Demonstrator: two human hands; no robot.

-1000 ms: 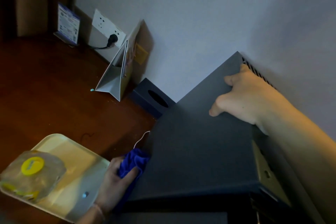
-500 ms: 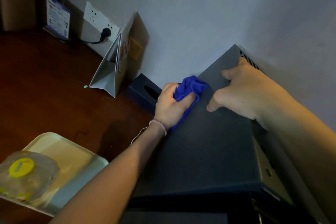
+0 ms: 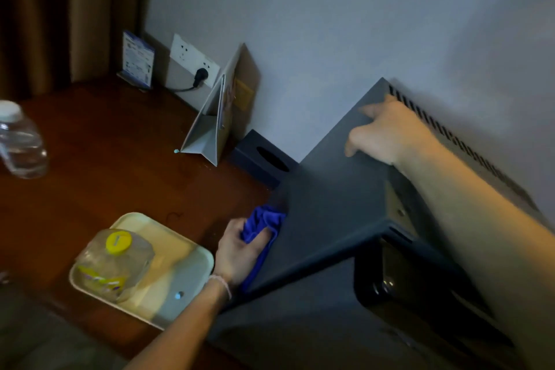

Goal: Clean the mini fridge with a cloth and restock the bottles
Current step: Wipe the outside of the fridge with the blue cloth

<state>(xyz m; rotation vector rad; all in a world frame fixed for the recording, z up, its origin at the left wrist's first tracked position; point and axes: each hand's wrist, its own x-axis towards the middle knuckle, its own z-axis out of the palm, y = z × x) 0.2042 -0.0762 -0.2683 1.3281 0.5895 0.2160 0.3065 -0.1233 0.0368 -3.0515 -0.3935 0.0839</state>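
Both hands are on the dark grey mini fridge, which stands against the wall at the right end of the wooden desk. Left hand grips one crumpled blue cloth against the fridge's left top edge; right hand rests near the back vent slots, fingers loosely bent and holding nothing. Two bottles are in view: a yellow-capped bottle on the pale tray, and a white-capped bottle at the desk's left edge. The fridge top is flat and matte.
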